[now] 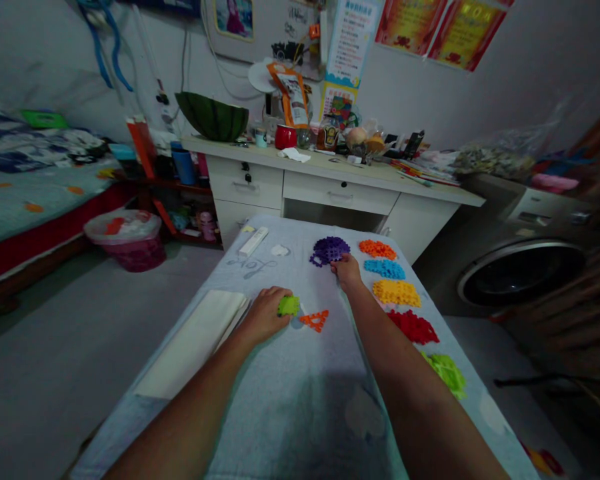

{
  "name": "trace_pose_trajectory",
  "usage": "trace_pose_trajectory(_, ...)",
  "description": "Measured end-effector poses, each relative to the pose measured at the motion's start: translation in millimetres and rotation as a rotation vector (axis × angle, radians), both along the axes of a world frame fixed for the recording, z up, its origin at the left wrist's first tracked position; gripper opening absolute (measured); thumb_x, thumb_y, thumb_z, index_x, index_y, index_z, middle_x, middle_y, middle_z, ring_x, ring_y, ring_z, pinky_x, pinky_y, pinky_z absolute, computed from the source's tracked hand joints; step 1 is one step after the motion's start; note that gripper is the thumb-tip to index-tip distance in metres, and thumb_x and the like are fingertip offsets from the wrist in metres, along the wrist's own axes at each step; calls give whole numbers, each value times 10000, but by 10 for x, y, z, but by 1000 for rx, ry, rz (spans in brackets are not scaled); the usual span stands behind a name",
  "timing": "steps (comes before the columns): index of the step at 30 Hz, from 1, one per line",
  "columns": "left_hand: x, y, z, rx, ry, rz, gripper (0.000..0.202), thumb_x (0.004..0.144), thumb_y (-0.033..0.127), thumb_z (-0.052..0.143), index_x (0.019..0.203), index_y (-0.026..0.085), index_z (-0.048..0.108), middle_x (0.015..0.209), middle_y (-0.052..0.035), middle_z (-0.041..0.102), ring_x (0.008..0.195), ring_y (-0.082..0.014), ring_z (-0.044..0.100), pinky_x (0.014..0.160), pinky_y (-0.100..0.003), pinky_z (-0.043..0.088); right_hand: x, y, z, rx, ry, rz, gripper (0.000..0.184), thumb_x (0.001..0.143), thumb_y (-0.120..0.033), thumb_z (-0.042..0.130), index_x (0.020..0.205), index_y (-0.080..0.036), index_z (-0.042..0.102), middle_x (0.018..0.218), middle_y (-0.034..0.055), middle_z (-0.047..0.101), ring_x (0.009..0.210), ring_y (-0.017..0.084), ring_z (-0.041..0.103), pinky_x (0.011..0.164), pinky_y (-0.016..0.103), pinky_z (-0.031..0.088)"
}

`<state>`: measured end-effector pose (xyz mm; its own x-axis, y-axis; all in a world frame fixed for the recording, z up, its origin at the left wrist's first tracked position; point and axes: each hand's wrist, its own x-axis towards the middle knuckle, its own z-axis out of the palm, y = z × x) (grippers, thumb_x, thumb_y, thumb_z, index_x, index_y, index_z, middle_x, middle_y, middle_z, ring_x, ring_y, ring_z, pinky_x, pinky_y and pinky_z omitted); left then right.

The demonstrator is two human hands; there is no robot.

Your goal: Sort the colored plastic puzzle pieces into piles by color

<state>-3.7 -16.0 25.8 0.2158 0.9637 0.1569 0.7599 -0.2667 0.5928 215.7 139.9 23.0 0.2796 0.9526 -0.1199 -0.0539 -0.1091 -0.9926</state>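
Observation:
My left hand [266, 313] rests on the grey cloth-covered table [290, 400], its fingers closed around a small lime-green toothed piece [289, 305]. Just right of it lies a little orange triangle [315, 321] built of similar pieces. My right hand [346, 270] reaches farther out, fingertips pinched at the near edge of a purple pile [327, 250]; what they hold I cannot make out. Right of my right arm lie piles in a column: orange [377, 249], blue [385, 269], yellow [396, 293], red [413, 327], lime green [447, 371].
A folded cream cloth [193, 343] lies on the table's left side, with a white stick-shaped object [253, 241] and a small white scrap [280, 251] farther back. Beyond stand a cluttered white desk [330, 180], a washing machine [523, 267], a pink bin [127, 239] and a bed [25, 193].

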Motion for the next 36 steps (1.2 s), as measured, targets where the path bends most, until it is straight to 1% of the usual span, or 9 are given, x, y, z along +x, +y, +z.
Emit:
trace_pose_trajectory(6, 34, -11, 26, 2, 19, 22, 384, 728, 214, 650, 1109, 189, 622, 1136, -79, 625, 1068, -263, 529, 954, -388, 418, 73, -202, 34, 17, -206, -10, 417, 718, -169, 586, 1133, -180, 540, 904, 3, 622, 630, 104, 561, 568, 214, 464)
trace_pose_trajectory(12, 24, 2, -19, 23, 14, 13, 387, 723, 215, 655, 1108, 189, 628, 1125, -76, 628, 1062, -261, 537, 945, -380, 420, 140, -375, 184, -3, -392, 170, 300, 682, -191, 598, 980, -165, 620, 783, -14, 616, 645, 116, 553, 619, 230, 445)
trace_pose_trajectory(14, 24, 6, -28, 31, 8, 18, 390, 718, 221, 657, 1106, 197, 627, 1127, -73, 626, 1060, -262, 539, 947, -385, 421, 122, -507, 257, -12, -441, 311, 224, 674, -177, 622, 896, -152, 638, 722, -20, 593, 631, 114, 538, 621, 232, 432)
trace_pose_trajectory(16, 26, 8, -28, 29, 0, 23, 393, 713, 224, 658, 1104, 201, 626, 1126, -73, 625, 1063, -263, 540, 951, -391, 422, 87, -692, 348, 13, -605, 590, 218, 673, -186, 666, 887, -148, 648, 739, -13, 593, 665, 119, 537, 655, 243, 430)
trace_pose_trajectory(19, 28, 8, -28, 36, -13, 33, 396, 702, 227, 660, 1096, 202, 629, 1121, -75, 625, 1072, -267, 543, 958, -397, 420, 24, -1020, 480, 119, -1007, 1013, 425, 632, -288, 781, 1013, -160, 644, 933, 41, 608, 825, 165, 552, 748, 279, 433)
trace_pose_trajectory(21, 27, 10, -32, 47, -23, 37, 402, 696, 233, 666, 1096, 210, 628, 1124, -73, 623, 1076, -267, 544, 962, -398, 419, -12, -1217, 529, 155, -1226, 1097, 582, 583, -354, 832, 1091, -163, 621, 1047, 86, 584, 931, 215, 544, 787, 306, 430)
trace_pose_trajectory(26, 28, 14, -34, 36, -12, 29, 405, 701, 244, 672, 1101, 207, 619, 1129, -76, 623, 1076, -268, 543, 956, -402, 421, -9, -1424, 528, 200, -1417, 1055, 414, 715, -275, 717, 1085, -126, 605, 1078, 133, 581, 977, 231, 538, 801, 300, 405)
trace_pose_trajectory(33, 65, 21, -4, 35, 16, 34, 355, 733, 244, 656, 1084, 195, 629, 1120, -81, 635, 1064, -263, 544, 950, -392, 418, 206, -1279, 568, 224, -1224, 1034, 158, 817, -236, 576, 921, -137, 642, 869, 68, 637, 753, 154, 530, 672, 251, 355)
trace_pose_trajectory(36, 79, 38, -12, 44, 15, 51, 343, 738, 271, 654, 1072, 194, 640, 1105, -78, 645, 1043, -262, 551, 942, -395, 421, 294, -1164, 545, 185, -1091, 941, 184, 889, -190, 451, 865, -133, 625, 828, 55, 643, 722, 133, 533, 663, 239, 361)
